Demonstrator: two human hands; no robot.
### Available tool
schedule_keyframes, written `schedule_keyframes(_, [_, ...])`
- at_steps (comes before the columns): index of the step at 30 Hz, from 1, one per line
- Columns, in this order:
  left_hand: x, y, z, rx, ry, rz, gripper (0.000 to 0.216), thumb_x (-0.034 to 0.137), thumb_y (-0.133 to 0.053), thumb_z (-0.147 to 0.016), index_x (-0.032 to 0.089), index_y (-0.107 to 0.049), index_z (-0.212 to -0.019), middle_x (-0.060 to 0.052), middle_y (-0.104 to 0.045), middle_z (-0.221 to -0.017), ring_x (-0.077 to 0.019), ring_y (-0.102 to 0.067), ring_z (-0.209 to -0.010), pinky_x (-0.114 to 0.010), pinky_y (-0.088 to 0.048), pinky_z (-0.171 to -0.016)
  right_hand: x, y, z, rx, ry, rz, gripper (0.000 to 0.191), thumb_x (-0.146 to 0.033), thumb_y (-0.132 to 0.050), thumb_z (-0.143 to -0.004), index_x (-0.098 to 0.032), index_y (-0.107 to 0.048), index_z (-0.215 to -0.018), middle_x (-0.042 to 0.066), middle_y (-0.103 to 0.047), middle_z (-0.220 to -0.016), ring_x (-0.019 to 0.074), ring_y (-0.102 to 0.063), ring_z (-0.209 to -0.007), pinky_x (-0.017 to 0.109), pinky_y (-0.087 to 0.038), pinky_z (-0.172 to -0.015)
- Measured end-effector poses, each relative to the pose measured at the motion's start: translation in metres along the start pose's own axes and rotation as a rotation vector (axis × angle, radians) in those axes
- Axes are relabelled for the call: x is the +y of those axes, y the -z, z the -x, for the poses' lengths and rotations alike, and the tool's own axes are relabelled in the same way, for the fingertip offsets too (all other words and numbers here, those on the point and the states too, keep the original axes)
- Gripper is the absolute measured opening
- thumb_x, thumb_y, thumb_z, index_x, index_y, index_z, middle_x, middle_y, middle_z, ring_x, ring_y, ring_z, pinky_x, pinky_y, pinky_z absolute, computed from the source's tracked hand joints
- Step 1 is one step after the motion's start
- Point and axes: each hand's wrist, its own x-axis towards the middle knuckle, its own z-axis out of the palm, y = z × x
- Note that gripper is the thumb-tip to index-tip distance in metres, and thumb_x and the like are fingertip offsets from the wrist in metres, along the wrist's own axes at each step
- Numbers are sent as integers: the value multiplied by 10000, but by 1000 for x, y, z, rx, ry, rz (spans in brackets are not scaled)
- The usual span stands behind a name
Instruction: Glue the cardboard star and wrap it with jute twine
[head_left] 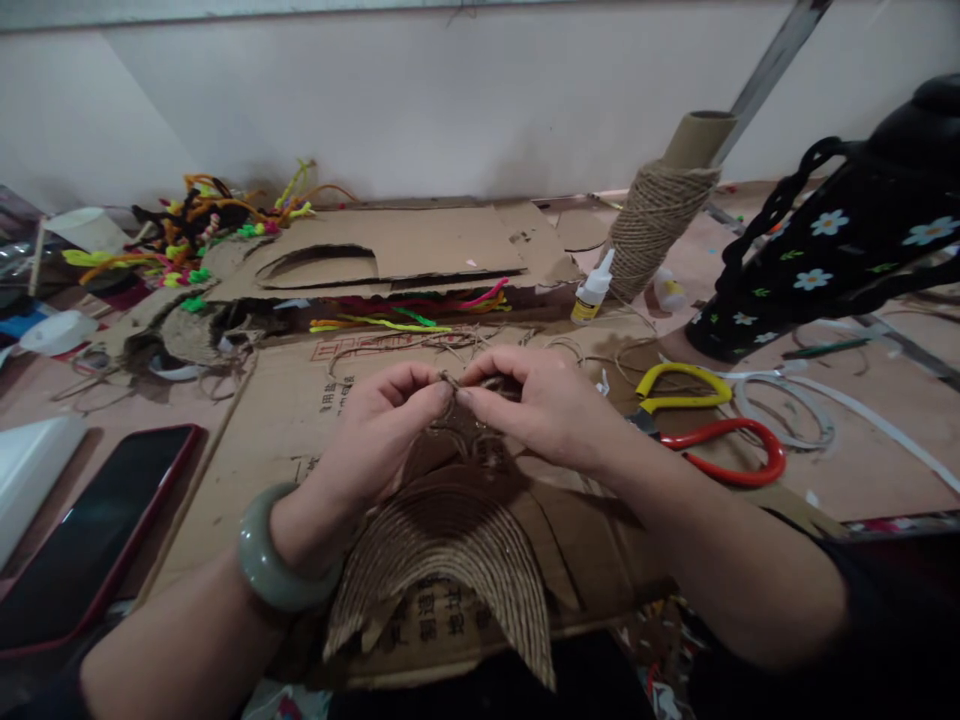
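My left hand (pixel 390 420) and my right hand (pixel 544 405) meet at the table's middle, fingertips pinched together on a strand of jute twine (pixel 450 385). Below them lies a fan-shaped piece of cardboard wound with twine (pixel 450 560), its top edge under my fingers. A grey-green bangle (pixel 274 565) sits on my left wrist. Both hands are closed in a pinch.
Scissors with one yellow and one red handle (pixel 709 430) lie right of my hands. Behind them stand a twine spool (pixel 656 225) and a small glue bottle (pixel 592 290). A black flowered bag (pixel 840 260) is at right, a phone (pixel 90 540) at left, pipe cleaners (pixel 210 220) and cardboard sheets (pixel 397 250) behind.
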Motion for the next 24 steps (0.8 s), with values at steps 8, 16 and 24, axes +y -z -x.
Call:
schedule_keyframes(8, [1, 3, 0, 4, -47, 24, 92, 237, -695, -712, 170, -632, -704, 32, -572, -637, -83, -493, -593, -195, -404, -570, 4, 5, -3, 32, -23, -107, 152, -222, -531, -758, -137, -652, -794, -22, -597, -654, 71, -462, -569, 212, -359, -568])
schedule_keyframes(16, [5, 0, 0, -42, 21, -41, 122, 265, -715, -687, 169, -643, -666, 27, -587, -606, -82, -489, -555, -197, -402, -533, 2, 5, -4, -4, -34, -69, 170, -188, -523, -737, -134, -670, -801, -15, -610, -632, 77, -495, -563, 209, -362, -548])
schedule_keyframes(24, [4, 1, 0, -29, 2, -84, 90, 230, -703, -694, 163, -652, -661, 27, -582, -594, -72, -472, -536, -187, -381, -508, 4, 6, -3, -1, 6, -78, 178, -235, -537, -776, -137, -661, -858, -11, -622, -688, 79, -503, -603, 215, -379, -597])
